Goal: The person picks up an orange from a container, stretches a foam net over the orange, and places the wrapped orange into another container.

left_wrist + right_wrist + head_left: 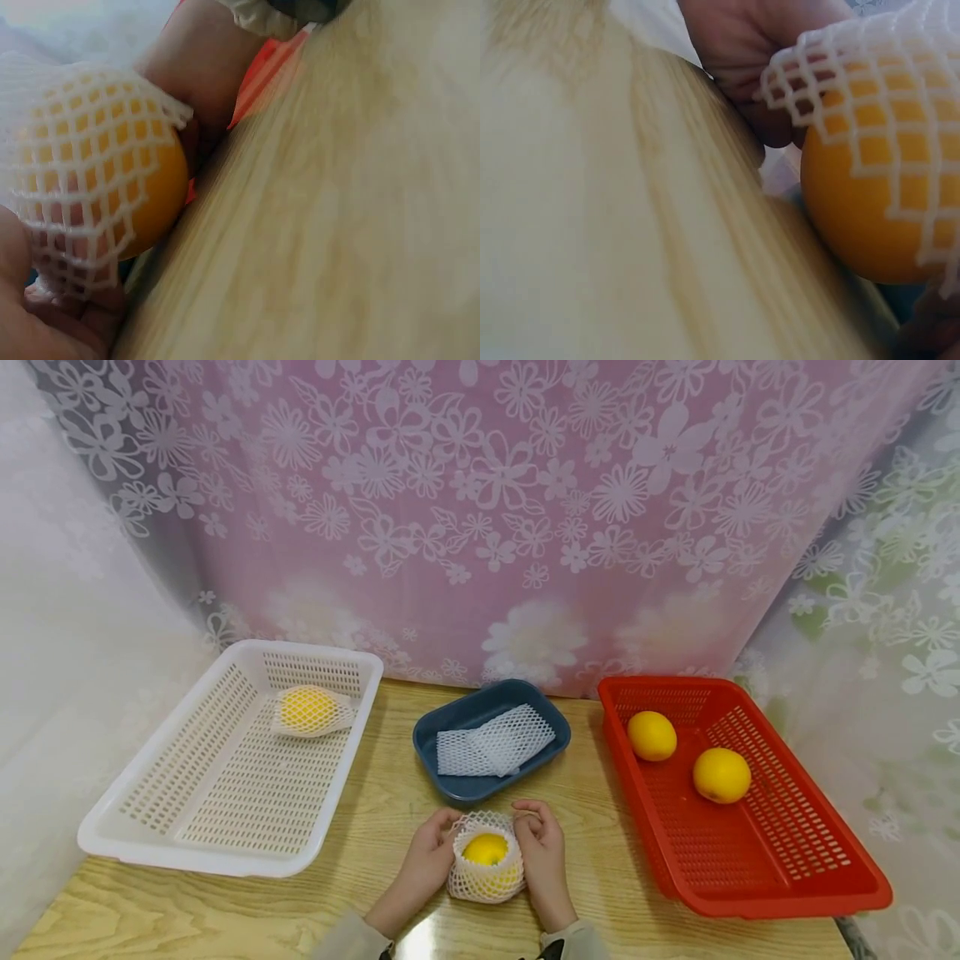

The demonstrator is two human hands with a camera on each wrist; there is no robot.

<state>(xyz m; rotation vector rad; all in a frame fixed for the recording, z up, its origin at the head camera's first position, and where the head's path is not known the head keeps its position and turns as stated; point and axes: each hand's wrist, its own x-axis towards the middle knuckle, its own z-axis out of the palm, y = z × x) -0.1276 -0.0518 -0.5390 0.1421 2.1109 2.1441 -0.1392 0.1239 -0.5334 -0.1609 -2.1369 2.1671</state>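
Between the two hands, at the front of the table, a round yellow fruit (pixel 486 849) sits inside a white foam fruit net (pixel 486 887). The net's open end faces up, and the fruit's top shows through it. My left hand (pixel 427 857) pinches the net's rim on the left side. On the opposite side my right hand (pixel 543 853) grips the rim with thumb and curled fingers. In the left wrist view the mesh (pixel 86 165) covers most of the fruit (pixel 171 187), leaving its lower part bare. The right wrist view shows the fruit (pixel 847 210) bare below the net's edge.
Behind the hands stands a blue tray (pixel 467 792) with flat white foam nets (pixel 495 743). At left, a white basket (pixel 217 852) holds one netted fruit (pixel 309 708). A red basket (pixel 750 881) at right holds two bare yellow fruits (pixel 722 775). A flowered curtain (pixel 480 527) hangs behind.
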